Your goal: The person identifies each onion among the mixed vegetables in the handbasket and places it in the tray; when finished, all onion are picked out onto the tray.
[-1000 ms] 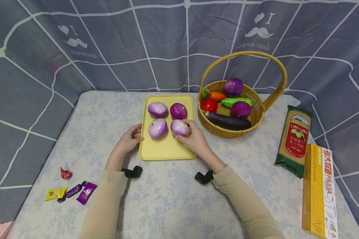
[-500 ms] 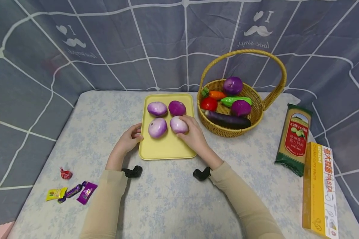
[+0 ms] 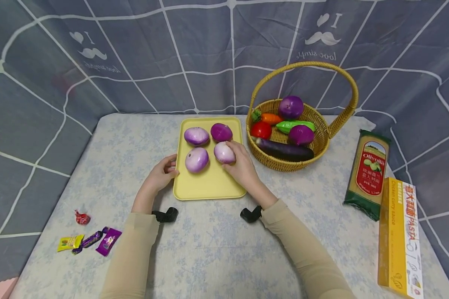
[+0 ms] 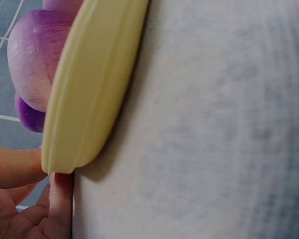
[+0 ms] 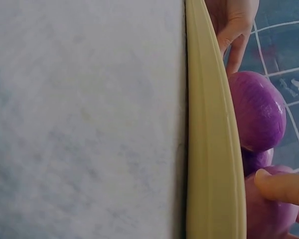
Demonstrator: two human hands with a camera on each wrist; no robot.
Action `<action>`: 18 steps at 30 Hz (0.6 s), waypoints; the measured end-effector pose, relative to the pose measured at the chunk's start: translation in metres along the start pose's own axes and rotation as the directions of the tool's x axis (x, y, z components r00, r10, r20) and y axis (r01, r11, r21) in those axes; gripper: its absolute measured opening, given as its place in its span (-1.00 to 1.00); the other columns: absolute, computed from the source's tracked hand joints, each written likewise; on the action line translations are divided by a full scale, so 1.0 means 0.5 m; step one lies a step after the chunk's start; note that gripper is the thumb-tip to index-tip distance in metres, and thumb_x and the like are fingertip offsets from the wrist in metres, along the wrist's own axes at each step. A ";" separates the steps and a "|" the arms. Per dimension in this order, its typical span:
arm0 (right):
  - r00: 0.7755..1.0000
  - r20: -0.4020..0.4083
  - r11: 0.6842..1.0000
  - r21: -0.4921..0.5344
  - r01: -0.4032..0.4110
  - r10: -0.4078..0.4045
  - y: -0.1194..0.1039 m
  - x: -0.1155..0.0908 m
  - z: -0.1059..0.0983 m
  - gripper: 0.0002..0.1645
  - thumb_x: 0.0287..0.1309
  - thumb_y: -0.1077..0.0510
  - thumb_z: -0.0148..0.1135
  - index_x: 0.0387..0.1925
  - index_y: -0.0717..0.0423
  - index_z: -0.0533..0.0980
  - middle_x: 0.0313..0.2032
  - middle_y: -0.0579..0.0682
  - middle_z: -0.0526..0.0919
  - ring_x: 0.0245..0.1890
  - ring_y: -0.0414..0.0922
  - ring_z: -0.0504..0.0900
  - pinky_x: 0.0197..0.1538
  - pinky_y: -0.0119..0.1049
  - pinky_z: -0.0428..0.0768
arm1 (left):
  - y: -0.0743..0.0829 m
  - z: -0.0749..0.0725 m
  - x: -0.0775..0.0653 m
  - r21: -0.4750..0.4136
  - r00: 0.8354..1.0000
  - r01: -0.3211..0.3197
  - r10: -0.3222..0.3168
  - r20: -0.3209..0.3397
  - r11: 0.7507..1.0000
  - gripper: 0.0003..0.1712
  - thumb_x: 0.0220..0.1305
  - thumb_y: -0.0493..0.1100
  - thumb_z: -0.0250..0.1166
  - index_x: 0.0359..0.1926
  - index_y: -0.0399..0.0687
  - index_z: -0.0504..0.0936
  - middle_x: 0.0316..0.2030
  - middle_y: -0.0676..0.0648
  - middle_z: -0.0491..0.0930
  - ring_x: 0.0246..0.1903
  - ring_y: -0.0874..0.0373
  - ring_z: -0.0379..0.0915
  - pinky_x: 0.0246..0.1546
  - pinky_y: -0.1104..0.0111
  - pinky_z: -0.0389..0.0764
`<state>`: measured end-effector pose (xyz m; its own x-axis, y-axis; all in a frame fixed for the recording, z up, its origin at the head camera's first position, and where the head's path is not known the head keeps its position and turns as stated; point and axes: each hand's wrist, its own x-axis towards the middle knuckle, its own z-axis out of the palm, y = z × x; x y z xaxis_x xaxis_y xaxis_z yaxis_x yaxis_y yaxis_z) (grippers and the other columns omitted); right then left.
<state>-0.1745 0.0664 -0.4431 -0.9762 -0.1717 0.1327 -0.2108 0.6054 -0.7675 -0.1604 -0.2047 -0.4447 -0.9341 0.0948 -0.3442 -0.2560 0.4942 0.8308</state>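
Note:
A yellow tray lies on the table and bears several purple onions. My left hand pinches the tray's left edge; in the left wrist view its thumb lies against the rim, with curled fingers below. My right hand holds a pale purple-white onion at the tray's right side, thumb on its near side. Left of it sits another pale onion. Behind them stand a purple-white onion and a darker purple onion.
Right of the tray, a wicker basket with a tall handle contains two purple onions, an eggplant, a tomato, a carrot and a green vegetable. Pasta packages lie far right; several wrapped candies lie front left.
My right hand has shifted the held onion slightly away from me. The darker onion behind it has also moved a little back. My left hand stays at the tray's edge.

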 end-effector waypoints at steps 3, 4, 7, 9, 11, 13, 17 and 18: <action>1.000 0.002 1.000 0.005 0.002 -0.002 -0.001 -0.003 -0.002 -0.11 -0.01 0.26 0.49 0.37 0.16 0.32 0.40 0.19 0.29 0.42 0.13 0.27 0.46 0.02 0.23 | -0.003 0.000 0.002 -0.007 1.000 0.001 -0.001 0.002 1.000 -0.30 0.48 -0.32 0.03 0.55 -0.10 0.03 0.33 -0.32 0.26 0.20 -0.15 0.28 0.14 0.16 0.43; 1.000 0.002 1.000 0.003 0.004 -0.004 -0.002 -0.005 -0.003 -0.11 -0.01 0.25 0.49 0.38 0.16 0.32 0.41 0.19 0.28 0.42 0.13 0.27 0.46 0.02 0.23 | -0.003 0.000 0.003 -0.013 1.000 0.002 -0.002 0.003 1.000 -0.30 0.48 -0.32 0.03 0.55 -0.10 0.03 0.33 -0.31 0.26 0.20 -0.14 0.28 0.14 0.16 0.44; 1.000 -0.001 1.000 -0.016 0.015 -0.015 -0.005 -0.011 -0.009 -0.09 0.01 0.21 0.48 0.39 0.18 0.29 0.43 0.18 0.26 0.43 0.13 0.24 0.46 0.03 0.22 | -0.004 0.000 0.004 -0.029 1.000 0.002 -0.002 0.010 1.000 -0.29 0.47 -0.33 0.04 0.55 -0.10 0.03 0.33 -0.31 0.26 0.20 -0.13 0.28 0.15 0.16 0.43; 1.000 -0.001 0.999 -0.025 0.025 -0.025 -0.011 -0.016 -0.015 -0.09 0.04 0.18 0.46 0.40 0.19 0.28 0.43 0.17 0.25 0.43 0.13 0.25 0.45 0.04 0.24 | -0.004 0.000 0.004 -0.033 1.000 0.004 -0.003 0.011 0.999 -0.29 0.47 -0.33 0.04 0.55 -0.10 0.02 0.33 -0.31 0.26 0.21 -0.13 0.28 0.16 0.16 0.43; 1.000 0.001 0.999 -0.028 0.031 -0.031 -0.018 -0.021 -0.025 -0.11 0.07 0.14 0.44 0.41 0.19 0.28 0.44 0.16 0.25 0.42 0.12 0.26 0.44 0.04 0.27 | -0.004 -0.001 0.003 -0.030 1.000 0.001 -0.001 0.013 1.000 -0.28 0.47 -0.33 0.03 0.55 -0.11 0.01 0.34 -0.31 0.25 0.21 -0.14 0.27 0.17 0.15 0.43; 1.000 0.003 0.999 -0.018 0.029 -0.029 -0.028 -0.028 -0.038 -0.13 0.09 0.09 0.43 0.40 0.17 0.30 0.44 0.14 0.25 0.42 0.11 0.27 0.41 0.06 0.31 | -0.004 -0.001 0.002 -0.029 1.000 0.000 0.000 0.011 1.000 -0.28 0.47 -0.33 0.03 0.55 -0.11 0.01 0.34 -0.31 0.25 0.22 -0.14 0.27 0.17 0.15 0.43; 1.000 -0.001 1.000 0.001 0.022 -0.022 -0.043 -0.042 -0.074 -0.25 0.13 0.06 0.42 0.33 0.15 0.38 0.42 0.11 0.29 0.43 0.11 0.26 0.41 0.09 0.30 | -0.005 -0.001 0.003 -0.029 1.000 0.000 0.000 0.009 1.000 -0.29 0.47 -0.33 0.03 0.55 -0.11 0.01 0.34 -0.32 0.26 0.22 -0.15 0.27 0.17 0.16 0.42; 1.000 -0.011 1.000 0.004 0.023 -0.022 -0.045 -0.046 -0.085 -0.29 0.15 0.07 0.40 0.31 0.14 0.41 0.41 0.10 0.31 0.44 0.13 0.24 0.42 0.10 0.27 | -0.004 0.000 0.003 -0.030 1.000 0.001 -0.001 0.007 1.000 -0.29 0.47 -0.33 0.03 0.55 -0.11 0.02 0.34 -0.31 0.26 0.22 -0.14 0.27 0.16 0.17 0.42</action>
<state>-0.1497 0.0900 -0.4022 -0.9717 -0.1768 0.1567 -0.2325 0.5982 -0.7669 -0.1613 -0.2058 -0.4468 -0.9320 0.1005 -0.3483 -0.2647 0.4678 0.8433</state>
